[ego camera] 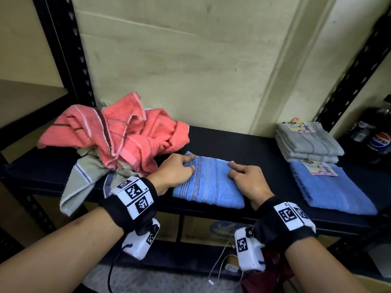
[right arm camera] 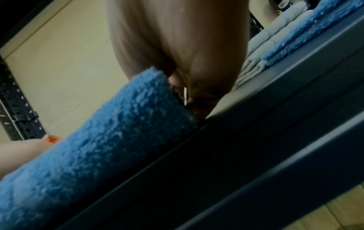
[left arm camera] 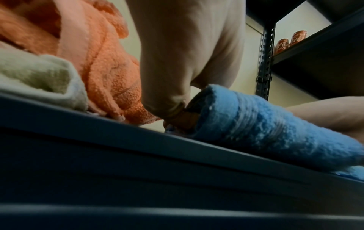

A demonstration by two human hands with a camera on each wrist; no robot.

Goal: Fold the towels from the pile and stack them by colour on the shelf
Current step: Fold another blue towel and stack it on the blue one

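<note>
Both hands grip the folded blue towel (ego camera: 208, 182) that lies on the dark shelf (ego camera: 232, 144), near its front edge. The left hand (ego camera: 172, 171) holds the towel's left side, fingers on top; the left wrist view shows its thumb tucked under the lifted fold, so the cloth is pinched. The right hand (ego camera: 246, 180) holds the right side with fingers bent on top, and the right wrist view shows its thumb down at the towel's edge (right arm camera: 110, 124) against the shelf lip.

Just left of the towel sits the pile (ego camera: 118, 136): crumpled coral-pink towels on top, pale green ones beneath, one hanging over the shelf's front edge. In the left wrist view the coral cloth (left arm camera: 102, 65) nearly touches the left hand.

Well apart to the right lies another folded blue towel (ego camera: 330, 193) with a card label (ego camera: 318, 167) reading "Face Towel". Behind it is a stack of folded grey towels (ego camera: 309, 144) whose label carries the same words.

At the far right stands a dark bottle (ego camera: 378, 138) marked "Pepsi". Only the left wrist view shows orange cans (left arm camera: 291, 40) on a higher shelf; their script is too blurred to read. The head view shows wrist bands with black-and-white square markers (ego camera: 135, 192).
</note>
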